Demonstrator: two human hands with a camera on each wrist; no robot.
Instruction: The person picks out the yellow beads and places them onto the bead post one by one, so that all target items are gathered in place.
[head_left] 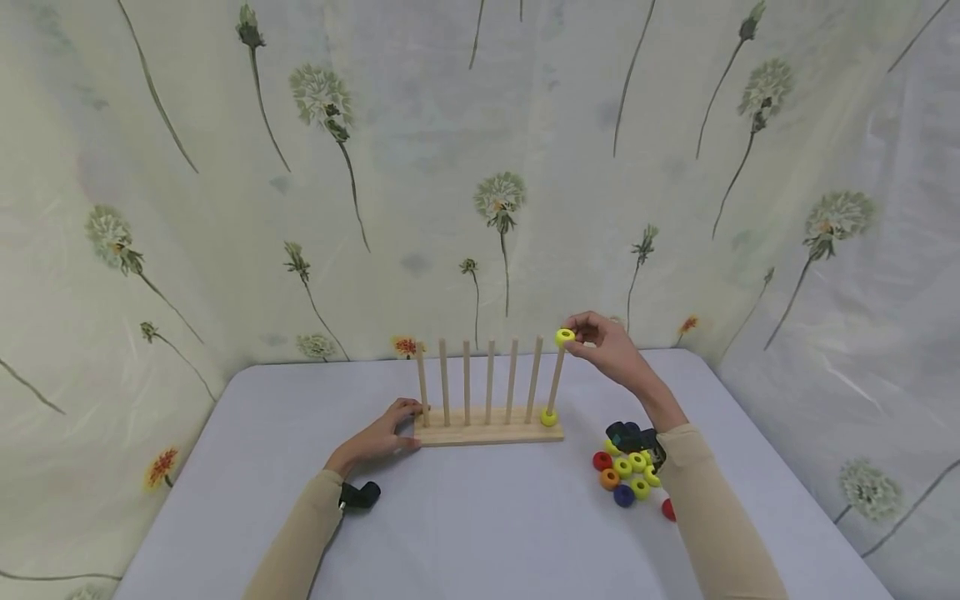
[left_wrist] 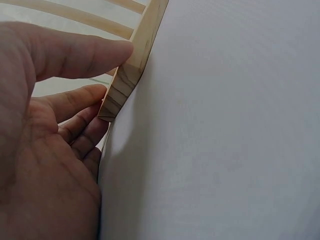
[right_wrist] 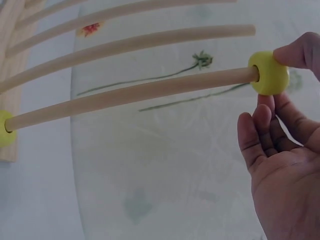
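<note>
From my far seat I am following the right hand (head_left: 613,352), which is holding the upper yellow ring (right_wrist: 272,75) in a narrow pinch between thumb and fingertips. This ring is sitting at the very top of the end peg (head_left: 556,385) on the right — in the right wrist view the tip of the peg is entering its hole. The lower yellow ring (head_left: 549,421) is resting at the foot of the same peg, around it and down at the wooden base (head_left: 487,434). The left hand (head_left: 384,433) is gripping the other end of this base, with the thumb at the front edge and the fingers at the back. Six bare pegs (head_left: 490,383) are standing upright in a row between the left hand and the end peg.

On the white table (head_left: 480,533), to the right of the base and below the right forearm, more rings are lying close together: several yellow rings (head_left: 640,493), a red ring (head_left: 599,463), an orange ring (head_left: 606,484) and a blue ring (head_left: 622,502). Another red ring (head_left: 668,511) is lying a little apart — the beige right sleeve (head_left: 720,517) is partly covering it. Behind the table a pale curtain (head_left: 420,167) with printed flowers is hanging.
</note>
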